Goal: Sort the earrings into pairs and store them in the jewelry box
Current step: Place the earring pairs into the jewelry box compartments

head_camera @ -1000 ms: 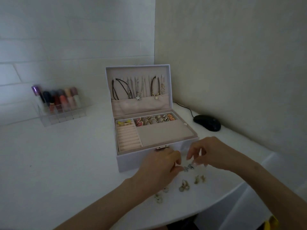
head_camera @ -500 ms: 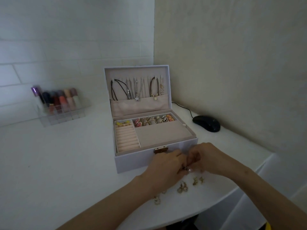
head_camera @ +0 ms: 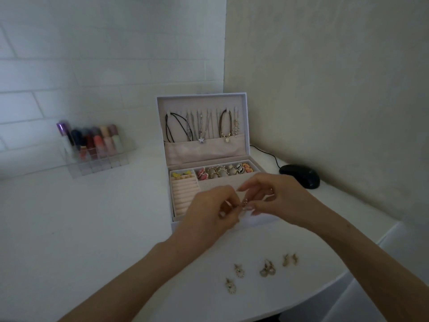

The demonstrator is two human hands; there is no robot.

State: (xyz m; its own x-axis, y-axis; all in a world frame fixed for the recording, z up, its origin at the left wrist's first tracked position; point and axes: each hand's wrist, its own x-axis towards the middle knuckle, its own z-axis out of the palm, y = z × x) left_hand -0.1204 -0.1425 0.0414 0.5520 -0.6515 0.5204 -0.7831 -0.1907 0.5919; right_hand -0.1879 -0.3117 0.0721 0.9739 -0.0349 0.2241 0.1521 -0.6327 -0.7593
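Head view: the left hand (head_camera: 209,212) and right hand (head_camera: 278,201) meet above the near edge of the open jewelry box (head_camera: 202,103), the curled fingertips of both pinching a small earring (head_camera: 245,202). Six loose earrings (head_camera: 267,269) lie nearer on the tabletop (head_camera: 92,228).

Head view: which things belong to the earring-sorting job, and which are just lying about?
Part of the job:
jewelry box, open
held earring, pinched between left hand and right hand
loose earrings on the table

Just lying about:
lipstick organizer
computer mouse
necklaces hanging inside the box
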